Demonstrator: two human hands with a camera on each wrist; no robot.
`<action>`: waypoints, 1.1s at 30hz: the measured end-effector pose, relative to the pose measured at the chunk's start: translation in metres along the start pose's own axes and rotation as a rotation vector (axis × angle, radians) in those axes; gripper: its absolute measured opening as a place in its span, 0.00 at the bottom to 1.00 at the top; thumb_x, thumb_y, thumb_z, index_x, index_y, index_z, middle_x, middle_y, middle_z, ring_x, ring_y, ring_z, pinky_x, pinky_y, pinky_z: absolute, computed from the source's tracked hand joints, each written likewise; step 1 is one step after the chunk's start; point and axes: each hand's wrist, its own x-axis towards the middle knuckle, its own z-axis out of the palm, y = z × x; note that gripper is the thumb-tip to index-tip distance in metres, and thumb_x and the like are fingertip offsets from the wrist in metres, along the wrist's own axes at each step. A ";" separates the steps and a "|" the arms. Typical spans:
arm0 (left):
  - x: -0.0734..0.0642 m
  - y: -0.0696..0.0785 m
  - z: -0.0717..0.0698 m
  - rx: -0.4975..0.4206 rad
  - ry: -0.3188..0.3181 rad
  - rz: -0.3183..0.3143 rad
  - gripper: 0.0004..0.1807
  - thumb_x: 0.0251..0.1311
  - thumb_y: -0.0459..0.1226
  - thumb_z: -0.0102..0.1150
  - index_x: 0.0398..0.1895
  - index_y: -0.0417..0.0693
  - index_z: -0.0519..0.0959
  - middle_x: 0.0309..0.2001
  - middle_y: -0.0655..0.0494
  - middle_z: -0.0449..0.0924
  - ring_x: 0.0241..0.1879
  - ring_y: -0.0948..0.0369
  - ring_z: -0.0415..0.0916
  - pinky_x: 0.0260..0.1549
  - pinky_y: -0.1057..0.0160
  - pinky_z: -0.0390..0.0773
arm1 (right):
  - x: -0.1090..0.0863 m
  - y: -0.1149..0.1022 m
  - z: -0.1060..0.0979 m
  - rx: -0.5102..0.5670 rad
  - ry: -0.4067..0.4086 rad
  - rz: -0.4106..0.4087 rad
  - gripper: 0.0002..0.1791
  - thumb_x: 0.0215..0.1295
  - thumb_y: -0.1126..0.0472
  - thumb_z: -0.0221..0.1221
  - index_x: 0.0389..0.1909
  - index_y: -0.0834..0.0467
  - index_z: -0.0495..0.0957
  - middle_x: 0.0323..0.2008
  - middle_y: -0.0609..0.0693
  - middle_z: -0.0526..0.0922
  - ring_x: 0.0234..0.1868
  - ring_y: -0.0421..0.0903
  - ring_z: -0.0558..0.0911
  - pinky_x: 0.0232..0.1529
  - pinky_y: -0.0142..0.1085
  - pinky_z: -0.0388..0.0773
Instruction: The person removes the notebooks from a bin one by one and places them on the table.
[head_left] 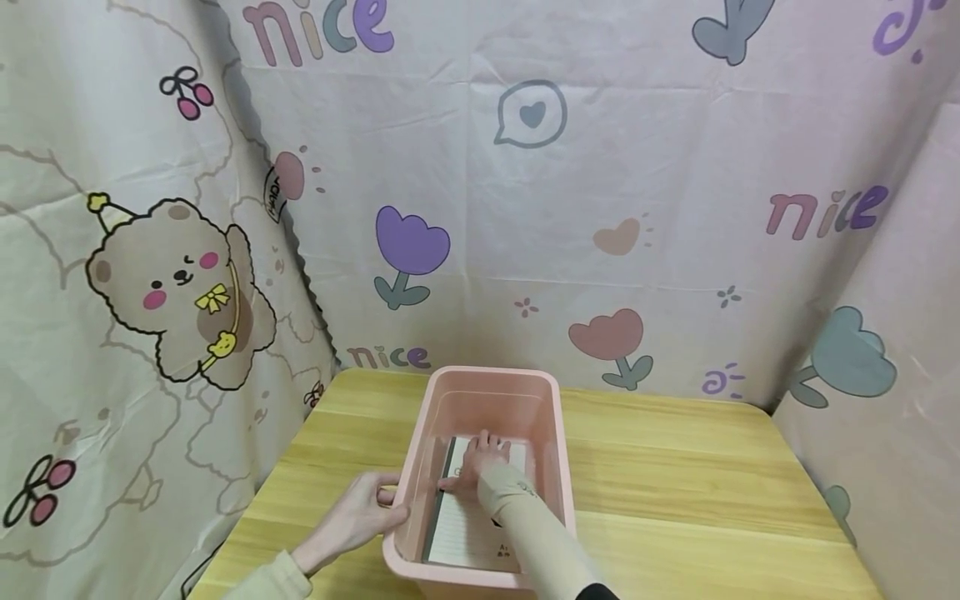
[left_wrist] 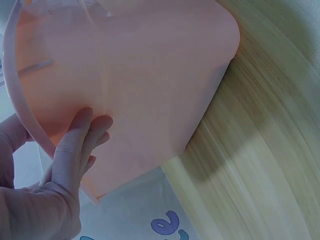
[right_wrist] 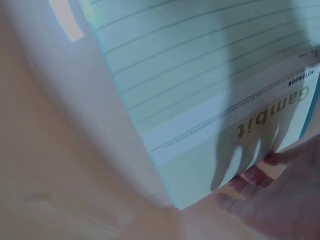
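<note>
A pink plastic bin [head_left: 564, 467] stands upright on the table. My left hand [head_left: 356, 512] grips its left rim, thumb over the edge and fingers against the outer wall [left_wrist: 150, 85], as the left wrist view shows. Inside the bin lies a lined notebook [head_left: 461, 537] with a dark spine strip along its left side and "Gambit" printed on its cover [right_wrist: 200, 75]. Reaching down into the bin, my right hand [head_left: 480, 471] touches the notebook with fingers spread. In the right wrist view its fingertips [right_wrist: 252, 175] meet the notebook's end edge.
The wooden table [head_left: 675, 483] extends to both sides of the bin. A printed curtain [head_left: 525, 208] with flowers and lettering hangs behind it, and another with a bear [head_left: 183, 292] hangs on the left. More cloth drapes at the right edge.
</note>
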 end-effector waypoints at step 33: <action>0.001 0.000 -0.001 -0.007 0.000 -0.008 0.29 0.57 0.27 0.54 0.61 0.15 0.67 0.39 0.29 0.86 0.38 0.42 0.87 0.33 0.63 0.90 | 0.037 0.009 0.020 -0.119 0.160 -0.172 0.57 0.30 0.23 0.72 0.58 0.57 0.73 0.48 0.50 0.76 0.51 0.48 0.75 0.55 0.46 0.80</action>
